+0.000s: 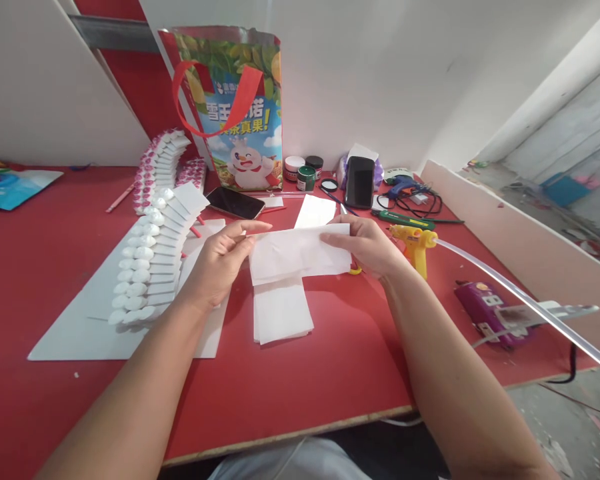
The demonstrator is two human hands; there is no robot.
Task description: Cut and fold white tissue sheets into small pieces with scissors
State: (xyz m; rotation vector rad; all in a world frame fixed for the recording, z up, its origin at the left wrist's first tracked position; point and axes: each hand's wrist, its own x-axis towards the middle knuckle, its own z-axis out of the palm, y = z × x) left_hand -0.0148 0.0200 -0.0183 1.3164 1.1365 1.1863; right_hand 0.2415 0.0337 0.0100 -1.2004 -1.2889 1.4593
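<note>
One white sheet (pixel 300 255), held over the red bench (pixel 325 380): left hand (pixel 224 259), fingers pinching its upper left corner; right hand (pixel 373 245), fingers gripping its right end, thumb in front. One stack of white paper (pixel 283 312), on the bench, partly hidden by the sheet. One yellow glue gun (pixel 418 245), right of the right hand.

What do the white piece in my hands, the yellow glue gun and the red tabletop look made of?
White piece: probably thin, matte paper or tissue, with faint creases. Glue gun: likely hard, smooth plastic, judging by its moulded shape. Tabletop: seemingly wood-based board with a smooth red surface; its front edge shows rough brown.
</note>
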